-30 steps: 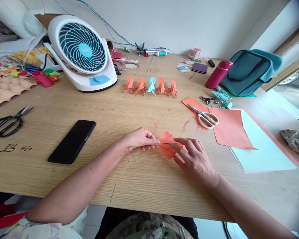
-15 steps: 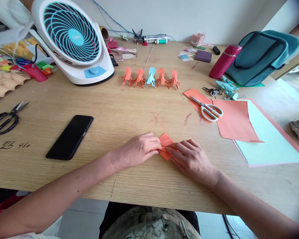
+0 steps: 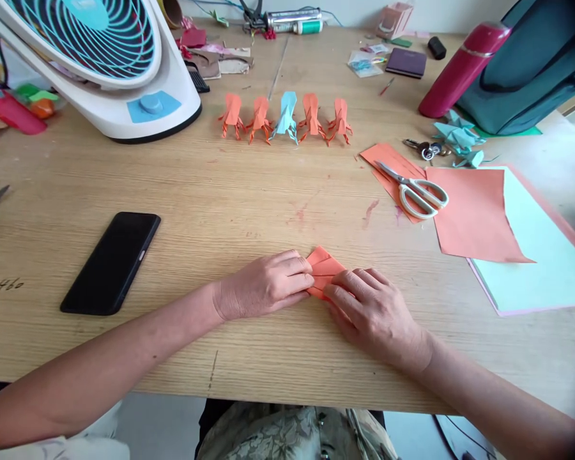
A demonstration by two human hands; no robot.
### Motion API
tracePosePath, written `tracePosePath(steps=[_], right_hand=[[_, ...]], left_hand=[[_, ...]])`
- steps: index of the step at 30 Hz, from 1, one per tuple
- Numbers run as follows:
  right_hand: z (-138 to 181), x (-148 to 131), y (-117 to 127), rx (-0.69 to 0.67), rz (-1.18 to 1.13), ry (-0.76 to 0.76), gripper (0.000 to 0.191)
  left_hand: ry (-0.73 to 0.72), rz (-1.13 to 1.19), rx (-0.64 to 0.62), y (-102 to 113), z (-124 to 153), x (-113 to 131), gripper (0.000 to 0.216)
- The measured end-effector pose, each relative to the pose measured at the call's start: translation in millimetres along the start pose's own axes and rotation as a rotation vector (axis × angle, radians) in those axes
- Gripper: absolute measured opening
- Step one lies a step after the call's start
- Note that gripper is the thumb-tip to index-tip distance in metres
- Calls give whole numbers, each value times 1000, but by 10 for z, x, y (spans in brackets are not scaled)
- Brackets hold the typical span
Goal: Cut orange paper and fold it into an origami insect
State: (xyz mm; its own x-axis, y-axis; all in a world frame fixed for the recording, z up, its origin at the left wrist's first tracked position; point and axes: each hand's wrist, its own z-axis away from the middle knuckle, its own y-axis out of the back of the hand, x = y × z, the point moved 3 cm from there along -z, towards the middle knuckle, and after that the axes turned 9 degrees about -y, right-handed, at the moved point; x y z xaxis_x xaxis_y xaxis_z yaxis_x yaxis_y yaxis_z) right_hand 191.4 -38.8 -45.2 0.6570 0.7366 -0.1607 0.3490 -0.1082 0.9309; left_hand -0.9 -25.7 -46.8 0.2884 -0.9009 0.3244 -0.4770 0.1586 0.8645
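A small piece of folded orange paper (image 3: 322, 267), with crease lines across it, is held low over the wooden table near its front edge. My left hand (image 3: 273, 284) pinches its left side, the fingertips curled over the edge. On the right side my right hand (image 3: 371, 310) grips it between thumb and fingers; the thumb is mostly hidden beneath. Beyond the hands stands a row of folded paper figures, several orange (image 3: 311, 116) and a light blue one (image 3: 286, 116) in the middle.
White-handled scissors (image 3: 414, 190) lie on orange paper strips (image 3: 381, 156), beside an orange sheet (image 3: 479, 214) and pale green paper (image 3: 546, 281). A black phone (image 3: 111, 263) rests at left. Behind are a fan (image 3: 138, 115), a pink bottle (image 3: 464, 70) and a teal bag (image 3: 517, 83).
The head view has moved closer and tilted down, so things at the sides shift outward. Both hands stay on the folded orange paper, with fingers slightly moved along its edges.
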Motion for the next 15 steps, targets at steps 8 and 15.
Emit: tracePosePath(steps=[8, 15], right_hand=[[-29, 11, -9, -41, -58, -86, 17], [-78, 56, -12, -100, -183, -194, 14]], left_hand=[[-9, -96, 20, 5, 44, 8, 20], [159, -32, 62, 33, 81, -41, 16]])
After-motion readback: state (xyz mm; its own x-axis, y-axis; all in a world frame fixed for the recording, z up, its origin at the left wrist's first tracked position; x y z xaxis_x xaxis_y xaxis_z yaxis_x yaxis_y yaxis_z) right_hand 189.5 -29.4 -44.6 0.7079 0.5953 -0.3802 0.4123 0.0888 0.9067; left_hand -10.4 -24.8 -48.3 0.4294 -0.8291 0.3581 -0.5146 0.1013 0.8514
